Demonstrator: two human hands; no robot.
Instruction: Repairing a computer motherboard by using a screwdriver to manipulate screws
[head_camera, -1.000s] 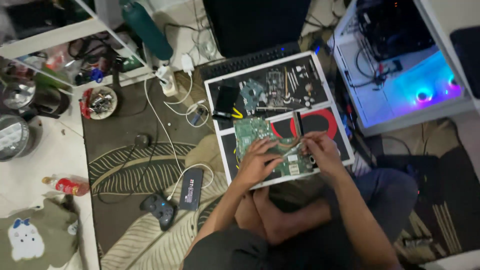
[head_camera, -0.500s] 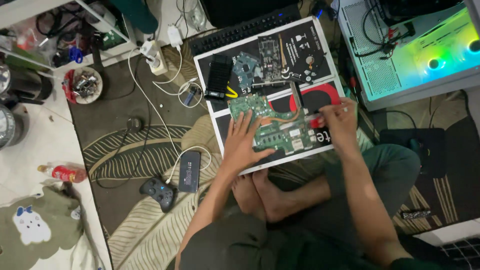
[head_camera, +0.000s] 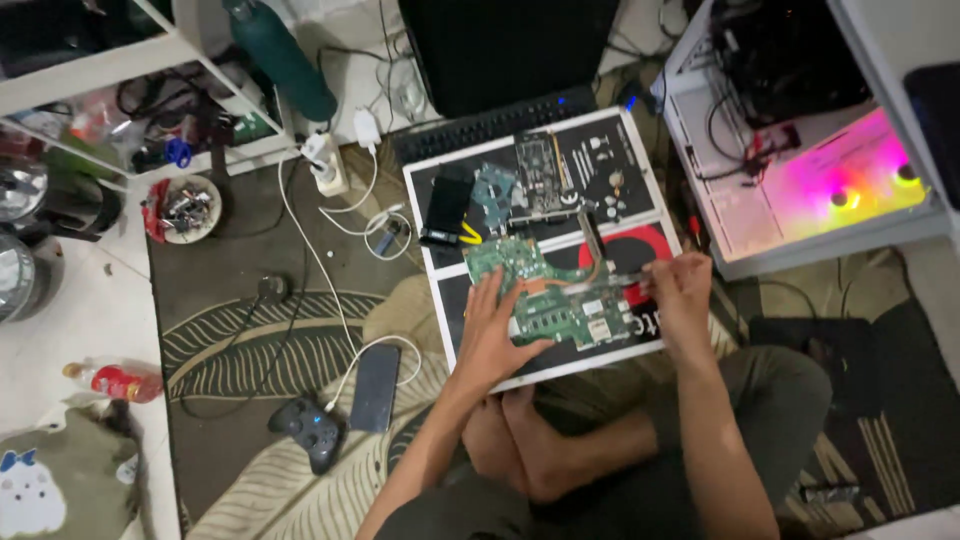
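A green laptop circuit board (head_camera: 545, 290) lies on a black and white work mat (head_camera: 620, 345) in front of my crossed legs. My left hand (head_camera: 490, 325) rests flat on the board's left side, fingers spread. My right hand (head_camera: 678, 290) is at the board's right edge, pinching a thin metal tool (head_camera: 622, 272) whose tip points left over the board. A copper heat pipe (head_camera: 570, 285) runs across the board. Smaller boards and loose parts (head_camera: 535, 185) lie at the far end of the mat.
A black keyboard (head_camera: 490, 125) sits beyond the mat. A lit open computer case (head_camera: 800, 180) stands at right. On the patterned rug lie a phone (head_camera: 375, 385), a game controller (head_camera: 310, 428), white cables and a charger (head_camera: 325, 165). A bowl of small parts (head_camera: 185, 208) sits left.
My right hand has slid from the middle of the board to its right edge with the tool. My left hand stayed on the board and spread flat. The camera view shifted.
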